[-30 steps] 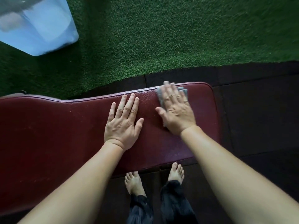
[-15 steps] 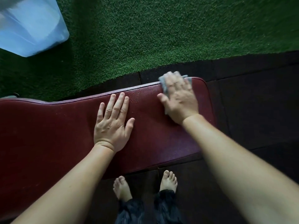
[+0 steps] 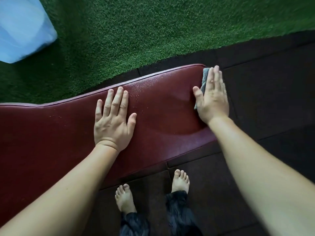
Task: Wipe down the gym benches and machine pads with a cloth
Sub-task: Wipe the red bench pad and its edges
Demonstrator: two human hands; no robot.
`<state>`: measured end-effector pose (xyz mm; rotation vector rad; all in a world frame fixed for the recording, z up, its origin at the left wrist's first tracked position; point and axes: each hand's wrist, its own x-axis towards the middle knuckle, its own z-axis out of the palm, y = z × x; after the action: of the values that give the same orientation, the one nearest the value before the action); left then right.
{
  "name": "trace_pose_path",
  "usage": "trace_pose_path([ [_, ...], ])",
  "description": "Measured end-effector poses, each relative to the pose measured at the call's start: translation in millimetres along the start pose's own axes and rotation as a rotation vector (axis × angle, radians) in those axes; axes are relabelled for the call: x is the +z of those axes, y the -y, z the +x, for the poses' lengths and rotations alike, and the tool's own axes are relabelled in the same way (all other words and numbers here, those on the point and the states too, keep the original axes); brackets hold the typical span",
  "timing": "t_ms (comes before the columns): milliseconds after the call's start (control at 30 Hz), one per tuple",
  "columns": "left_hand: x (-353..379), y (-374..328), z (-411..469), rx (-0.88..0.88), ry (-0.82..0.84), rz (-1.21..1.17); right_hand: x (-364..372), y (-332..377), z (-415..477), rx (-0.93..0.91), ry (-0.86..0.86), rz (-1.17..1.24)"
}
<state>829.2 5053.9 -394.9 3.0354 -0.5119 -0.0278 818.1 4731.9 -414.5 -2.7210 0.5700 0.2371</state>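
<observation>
Presses a grey cloth (image 3: 205,77) against the right end of the dark red bench (image 3: 162,113) with the right hand (image 3: 213,99), fingers straight and pressed together, thumb set apart on the pad. Shows the cloth only as a strip just left of those fingers, at the pad's far corner. Rests the left hand (image 3: 113,123) flat on the pad's top, fingers slightly spread, thumb out, holding nothing. Stands on bare feet (image 3: 125,199) on dark floor mats (image 3: 265,86), nearer than both wrists. Faces green turf (image 3: 136,31) beyond the fingertips, with a pale blue bin (image 3: 22,29) far left of them.
</observation>
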Motion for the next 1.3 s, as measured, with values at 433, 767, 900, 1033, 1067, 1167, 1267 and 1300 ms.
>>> trace_pose_path([
  [433,-0.8,1.5,-0.4,-0.005,-0.005,-0.014,33.1,15.0,-112.0,0.019,-0.107,-0.007],
  [767,-0.8,1.4,0.2,-0.011,-0.005,-0.027,45.1,48.7,-143.6,-0.059,-0.100,0.039],
  [900,1.4,0.0,-0.1,-0.007,-0.016,-0.031,21.9,-2.7,-85.1,0.292,-0.154,0.038],
  [1033,0.9,1.1,-1.0,-0.010,-0.008,-0.036,35.7,82.8,-123.1,0.134,-0.123,0.018],
  [1067,0.4,1.1,-1.2,-0.007,-0.011,-0.032,39.4,98.1,-135.7,0.013,-0.068,0.027],
  [1167,-0.3,1.8,-0.8,0.000,-0.014,-0.025,34.5,82.5,-98.1,-0.082,-0.080,-0.020],
  [1267,1.0,2.0,-1.1,-0.004,-0.002,-0.023,9.7,34.7,-14.6,0.259,-0.138,0.004],
  [1300,1.2,1.8,-1.9,-0.004,-0.006,-0.017,3.2,30.1,2.5,0.366,-0.128,0.064],
])
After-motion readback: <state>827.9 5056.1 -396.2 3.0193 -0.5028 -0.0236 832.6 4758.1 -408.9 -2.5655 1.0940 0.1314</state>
